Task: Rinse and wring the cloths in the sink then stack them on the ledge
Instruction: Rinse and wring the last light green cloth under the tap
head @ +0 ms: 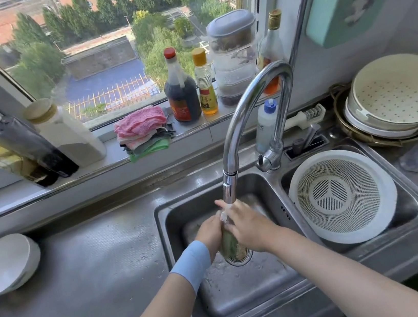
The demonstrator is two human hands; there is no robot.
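Two hands meet over the drain of the left sink (248,295) basin, both closed round one wet greenish cloth (229,244). The left hand (210,232), with a pale blue wristband (190,264) on its wrist, grips it from the left, and the right hand (248,226) grips it from the right, its fingers (225,205) curled over the upper end. The cloth hangs as a bunched roll between the palms, its lower end just above the drain strainer (241,259). Water from the tap (246,104) falls onto the right hand's fingers and the top of the cloth. On the window ledge (116,155) at the far side, left of the tap, lies a stack of folded cloths (142,132), pink on top and green at the bottom, just beside a dark sauce bottle (181,92). A white colander (342,196) fills the right basin, and an upturned white bowl (5,263) sits on the worktop (95,255) at the left
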